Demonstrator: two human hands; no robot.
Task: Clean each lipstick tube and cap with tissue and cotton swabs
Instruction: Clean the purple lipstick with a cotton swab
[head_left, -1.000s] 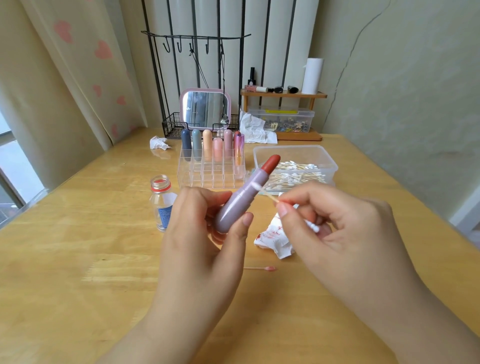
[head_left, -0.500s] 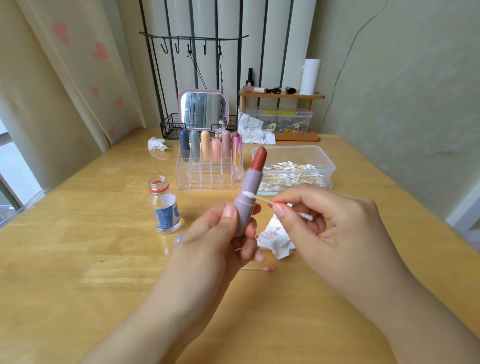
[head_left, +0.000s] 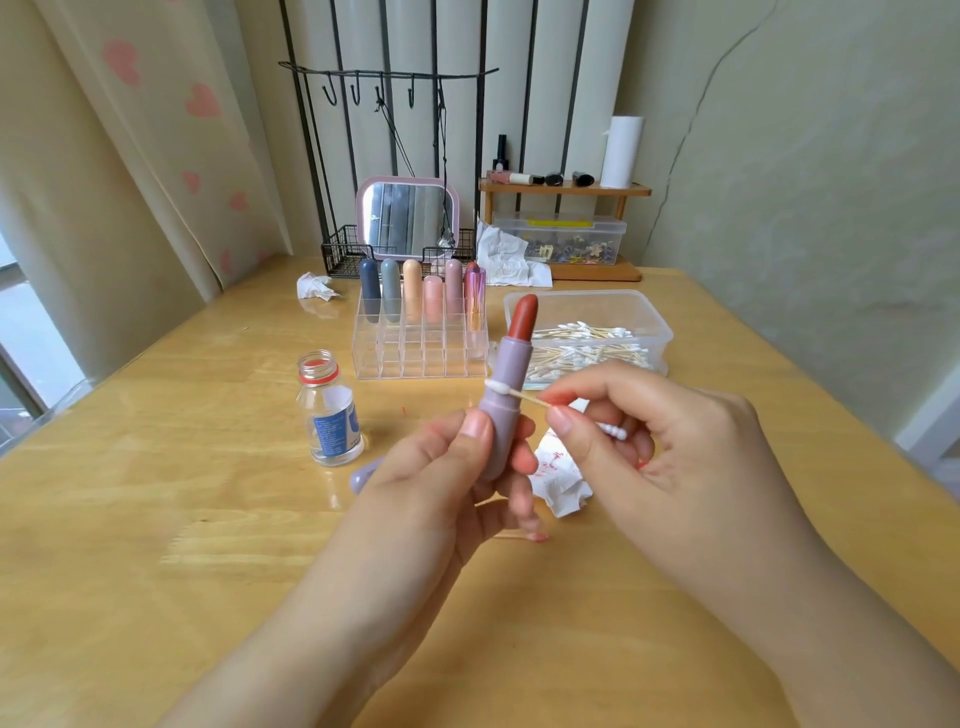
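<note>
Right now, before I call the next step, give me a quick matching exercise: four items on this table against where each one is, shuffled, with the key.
Items:
1. lilac lipstick tube with red bullet
2. wooden cotton swab with white tips
3. small clear glass bottle with blue label
4. crumpled white tissue with red stains

Places:
A. pinched in the right hand, tip against the tube's collar
B. standing open on the wooden table, left of the hands
C. held upright in the left hand
D. lying on the table behind the hands

Pairs: 1-C, 2-A, 3-B, 4-D
</note>
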